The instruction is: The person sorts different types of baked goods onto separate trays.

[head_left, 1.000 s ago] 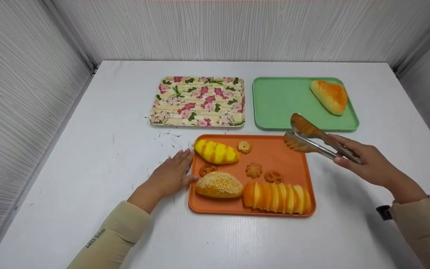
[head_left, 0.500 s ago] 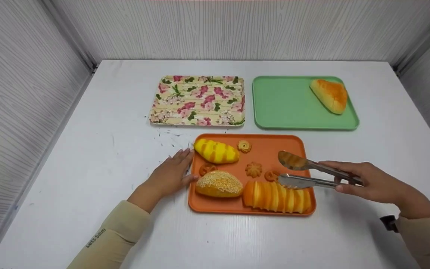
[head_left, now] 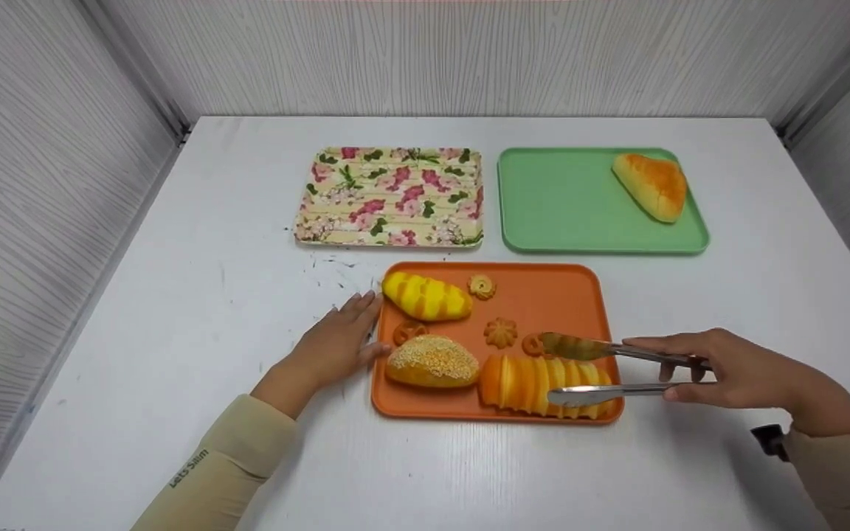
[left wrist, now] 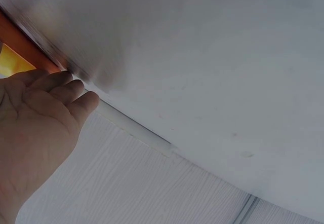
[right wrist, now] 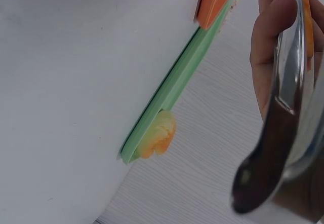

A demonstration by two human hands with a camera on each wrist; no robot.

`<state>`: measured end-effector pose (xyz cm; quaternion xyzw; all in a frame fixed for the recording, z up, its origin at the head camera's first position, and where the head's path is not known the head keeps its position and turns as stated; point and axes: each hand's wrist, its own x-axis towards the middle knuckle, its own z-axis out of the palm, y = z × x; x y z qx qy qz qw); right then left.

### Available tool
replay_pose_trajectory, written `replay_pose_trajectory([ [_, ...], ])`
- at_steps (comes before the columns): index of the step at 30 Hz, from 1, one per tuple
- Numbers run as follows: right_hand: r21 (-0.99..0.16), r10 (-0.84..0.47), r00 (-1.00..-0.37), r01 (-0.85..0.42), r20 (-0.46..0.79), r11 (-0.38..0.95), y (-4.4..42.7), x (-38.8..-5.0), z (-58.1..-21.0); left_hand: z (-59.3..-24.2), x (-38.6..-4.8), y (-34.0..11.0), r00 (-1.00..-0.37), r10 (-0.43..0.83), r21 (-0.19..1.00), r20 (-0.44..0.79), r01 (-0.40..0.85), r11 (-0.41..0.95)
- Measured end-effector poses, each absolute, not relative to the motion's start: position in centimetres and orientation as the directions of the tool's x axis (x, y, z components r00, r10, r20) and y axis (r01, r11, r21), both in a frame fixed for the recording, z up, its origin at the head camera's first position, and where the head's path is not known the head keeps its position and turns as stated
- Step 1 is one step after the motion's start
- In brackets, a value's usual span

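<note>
In the head view the right hand [head_left: 750, 372] grips metal tongs [head_left: 646, 389], whose two arms are spread above a sliced orange-and-cream loaf [head_left: 517, 383] at the near right of the orange tray [head_left: 425, 410]. The tongs [right wrist: 288, 92] show large and close in the right wrist view. At the tray's left edge rests the left hand [head_left: 333, 343], fingers extended and thumb by the rim. A sesame bun [head_left: 434, 361] and a yellow striped bread [head_left: 426, 297] lie on the left side of the tray, with several small cookies [head_left: 500, 332] around them.
Behind the orange tray stand a floral tray [head_left: 395, 195] on the left and a green tray [head_left: 565, 199] on the right. A golden wedge-shaped bread [head_left: 652, 186] lies on the green one. Pale wood-grain panels [head_left: 454, 59] border the white table.
The right hand has moved the tongs toward the near side, from by the green tray to over the sliced loaf. The left hand has kept its place.
</note>
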<state>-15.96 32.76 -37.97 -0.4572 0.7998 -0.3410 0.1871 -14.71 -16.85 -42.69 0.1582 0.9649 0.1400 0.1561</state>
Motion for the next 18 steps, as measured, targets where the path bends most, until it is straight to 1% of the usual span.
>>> replay_pose_trajectory([
  [3,-0.726,-0.85,-0.526,-0.575,-0.026,0.378,32.69,-15.87,-37.78,-42.7,-14.7,-16.86,-0.9,0.356,0.32,-0.25,0.271,0.908],
  [6,-0.731,-0.853,-0.521,-0.566,-0.042,0.382,32.64,-15.89,-37.68,-42.71,-14.69,-16.87,-0.9,0.36,0.317,-0.248,0.276,0.908],
  [10,-0.715,-0.86,-0.51,-0.596,-0.016,0.366,32.79,-16.06,-38.03,-42.64,-14.62,-16.84,-0.9,0.358,0.317,-0.248,0.274,0.908],
  [16,-0.699,-0.838,-0.545,-0.604,0.01,0.384,32.87,-15.91,-38.45,-42.62,-14.66,-16.81,-0.901,0.353,0.319,-0.253,0.267,0.91],
  [18,-0.701,-0.837,-0.546,-0.608,0.028,0.373,32.92,-15.87,-38.57,-42.64,-14.69,-16.8,-0.9,0.348,0.32,-0.26,0.26,0.911],
])
